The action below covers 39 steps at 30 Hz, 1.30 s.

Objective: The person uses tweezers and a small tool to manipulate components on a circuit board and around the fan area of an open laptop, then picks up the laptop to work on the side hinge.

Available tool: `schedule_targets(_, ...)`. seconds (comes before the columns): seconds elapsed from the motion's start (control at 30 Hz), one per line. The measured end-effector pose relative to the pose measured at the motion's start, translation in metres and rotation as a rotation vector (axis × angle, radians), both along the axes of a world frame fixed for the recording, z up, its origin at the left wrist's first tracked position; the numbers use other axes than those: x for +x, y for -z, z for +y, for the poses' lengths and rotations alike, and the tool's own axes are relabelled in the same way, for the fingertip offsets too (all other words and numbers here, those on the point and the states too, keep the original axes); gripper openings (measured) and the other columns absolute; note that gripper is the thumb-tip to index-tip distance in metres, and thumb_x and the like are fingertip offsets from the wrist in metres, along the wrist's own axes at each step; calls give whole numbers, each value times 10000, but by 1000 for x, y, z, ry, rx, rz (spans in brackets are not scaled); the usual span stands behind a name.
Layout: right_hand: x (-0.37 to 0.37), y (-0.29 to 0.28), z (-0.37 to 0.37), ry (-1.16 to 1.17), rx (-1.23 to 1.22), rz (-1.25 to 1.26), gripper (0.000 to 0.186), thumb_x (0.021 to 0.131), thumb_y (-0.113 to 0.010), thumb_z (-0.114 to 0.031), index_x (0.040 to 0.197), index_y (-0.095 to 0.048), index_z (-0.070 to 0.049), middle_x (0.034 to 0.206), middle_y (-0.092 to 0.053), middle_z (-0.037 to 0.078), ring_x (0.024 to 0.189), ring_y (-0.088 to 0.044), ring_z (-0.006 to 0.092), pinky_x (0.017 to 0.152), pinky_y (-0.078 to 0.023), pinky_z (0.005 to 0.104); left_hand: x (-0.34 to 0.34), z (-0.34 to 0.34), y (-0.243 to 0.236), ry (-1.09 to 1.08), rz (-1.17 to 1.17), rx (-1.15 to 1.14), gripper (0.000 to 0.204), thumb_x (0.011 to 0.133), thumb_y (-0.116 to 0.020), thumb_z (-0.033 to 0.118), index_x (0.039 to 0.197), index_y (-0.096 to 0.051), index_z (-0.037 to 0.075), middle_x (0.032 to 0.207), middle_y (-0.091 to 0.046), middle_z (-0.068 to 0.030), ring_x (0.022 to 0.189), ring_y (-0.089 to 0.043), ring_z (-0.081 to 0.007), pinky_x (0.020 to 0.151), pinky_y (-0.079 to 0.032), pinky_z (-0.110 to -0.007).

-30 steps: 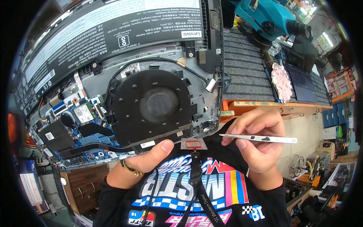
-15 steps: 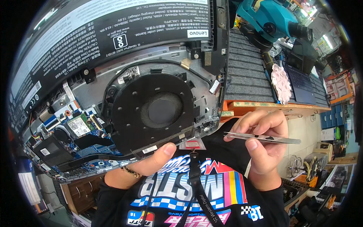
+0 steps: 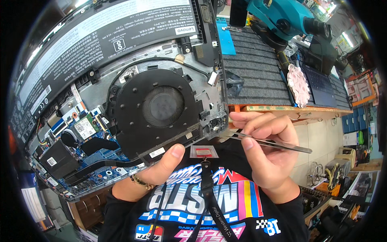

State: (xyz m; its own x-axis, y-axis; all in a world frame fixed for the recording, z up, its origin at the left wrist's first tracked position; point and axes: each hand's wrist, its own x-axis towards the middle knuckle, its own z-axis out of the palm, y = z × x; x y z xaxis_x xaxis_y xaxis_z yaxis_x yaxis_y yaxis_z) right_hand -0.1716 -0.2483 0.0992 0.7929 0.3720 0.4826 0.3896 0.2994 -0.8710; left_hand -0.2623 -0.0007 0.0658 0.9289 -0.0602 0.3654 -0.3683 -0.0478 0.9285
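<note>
An opened laptop base (image 3: 209, 94) is raised in front of me, its insides showing. My left hand (image 3: 163, 167) grips its near edge with the thumb on top; the other fingers are hidden beneath. The black cooling fan (image 3: 163, 107) lies just beyond that thumb, and the long black battery (image 3: 96, 44) fills the far side. Blue circuit board (image 3: 109, 155) shows on the left. Between thumb and fingers, my right hand (image 3: 268, 149) holds metal tweezers (image 3: 278, 145). Their tips are by the laptop's near right corner; whether they touch it I cannot tell.
A grey striped mat (image 3: 254, 76) covers the workbench behind. On it stand a teal microscope (image 3: 282, 20), a second dark laptop (image 3: 320, 86) and a pink scalloped item (image 3: 298, 84). A lanyard (image 3: 207, 181) with a badge hangs at my chest. Blue drawers (image 3: 354, 128) stand at the right.
The laptop base has shifted left and tilted slightly. My right hand has moved left with the tweezers, bringing their tips to the laptop's corner. The left hand keeps its grip.
</note>
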Motion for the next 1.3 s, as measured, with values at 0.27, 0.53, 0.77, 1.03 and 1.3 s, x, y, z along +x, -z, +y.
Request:
schedule_targets(0.27,1,-6,3,54,-89,-117,220,913,-767,115,1010,-602,9,989,-748,152,1082,-766,332,1056,-593,526,4,-10,1,14,12,-70,420,1054,-687,215,1435,-684,38,1408,-715,-161,1351,-651,-324,1168,-479,-474)
schedule_targets(0.53,6,-9,1,27,-249,-275,190,933,-681,150,1032,-592,15,1054,-704,191,1190,-725,384,1003,-616,476,2,-10,-1,0,19,-92,433,1050,-691,216,1443,-673,35,1412,-711,-163,1350,-652,-325,1163,-486,-477)
schedule_targets(0.77,8,-7,10,117,-179,-295,191,848,-788,129,953,-671,21,925,-760,150,970,-790,365,948,-629,504,0,-6,-2,-47,18,-107,445,1047,-694,217,1449,-663,32,1416,-706,-165,1349,-653,-327,1159,-493,-479)
schedule_targets(1.03,9,-10,13,134,-206,-350,204,822,-788,141,954,-689,21,916,-759,141,988,-790,375,928,-630,482,-2,-4,-3,-84,27,-131,458,1043,-698,218,1457,-652,28,1420,-702,-168,1349,-654,-329,1154,-500,-482)
schedule_targets(1.3,11,-14,12,83,-291,-442,192,870,-723,150,973,-632,17,981,-734,184,1088,-757,398,942,-624,485,-5,-3,-3,-109,28,-154,472,1039,-702,219,1465,-641,25,1424,-697,-170,1348,-655,-330,1150,-508,-485)
